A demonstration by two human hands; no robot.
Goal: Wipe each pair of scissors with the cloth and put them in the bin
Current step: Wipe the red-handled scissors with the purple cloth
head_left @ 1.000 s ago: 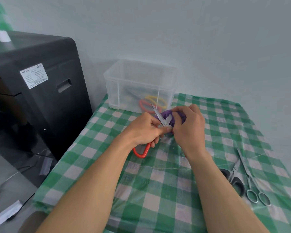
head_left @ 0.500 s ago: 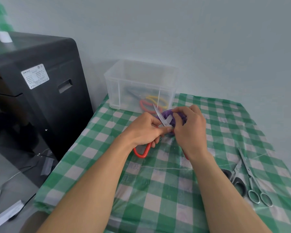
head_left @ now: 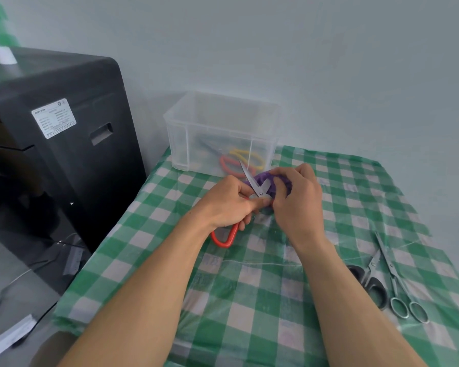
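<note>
My left hand [head_left: 227,206] grips red-handled scissors [head_left: 224,237] near the pivot, blades spread and pointing up toward the bin. My right hand [head_left: 297,202] holds a bunched purple cloth [head_left: 269,181] against one blade. Behind my hands a clear plastic bin [head_left: 186,144] stands at the table's back edge, holding scissors with red and yellow handles. At the right lie black-handled scissors [head_left: 374,286] and all-metal scissors [head_left: 394,282], side by side on the green checked tablecloth [head_left: 249,300].
A large black machine [head_left: 64,160] stands left of the table, close to its left edge. The wall runs right behind the bin. Cables and grey floor lie at lower left.
My right hand has shifted the cloth slightly along the blade. The left hand and the scissors have stayed almost in place.
</note>
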